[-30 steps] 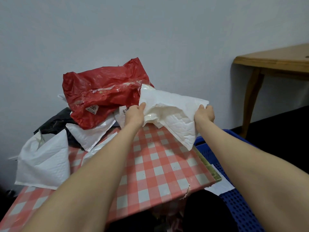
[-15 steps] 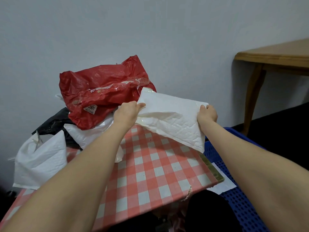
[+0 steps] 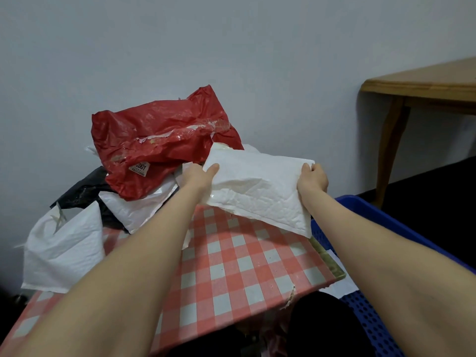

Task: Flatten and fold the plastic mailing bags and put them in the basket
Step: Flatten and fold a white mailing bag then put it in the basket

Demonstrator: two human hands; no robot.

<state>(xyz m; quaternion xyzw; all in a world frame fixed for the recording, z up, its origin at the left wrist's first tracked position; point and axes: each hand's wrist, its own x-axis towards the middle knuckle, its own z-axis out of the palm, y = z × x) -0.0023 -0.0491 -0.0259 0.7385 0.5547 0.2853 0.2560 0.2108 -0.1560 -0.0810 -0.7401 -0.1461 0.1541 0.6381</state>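
Holding a white padded mailing bag (image 3: 257,186) by its two short ends, lifted above the far right part of the checked table (image 3: 244,256). Pinching the bag's left end with the left hand (image 3: 197,176), thumb laid flat on the top face and pointing right, remaining fingers out of sight underneath. Gripping the right end with the right hand (image 3: 313,177), back of the hand toward the camera, one digit showing on the top face, the others curled round the edge and mostly hidden. Reaching forward with both bare forearms almost straight, left one crossing the table from the lower left, right one passing over the blue basket (image 3: 360,210). Keeping the hands well apart, about level with each other, with the bag stretched between them, creased and tilted so that its near long edge dips toward the cloth. Hanging lowest at the near right corner, seen just against the basket's rim; impossible to tell whether touching the table there.

Behind the left hand, a heap of other bags against the grey wall (image 3: 180,47): a crumpled red bag (image 3: 164,140) on top, bearing a small white label (image 3: 140,168), over a white bag (image 3: 144,207) and a black bag (image 3: 85,186). Further left, another white bag (image 3: 64,251) lying on the table's edge. Inside the basket, beside the table, a white sheet (image 3: 340,284). At the far right, a wooden table (image 3: 425,83) by the wall.
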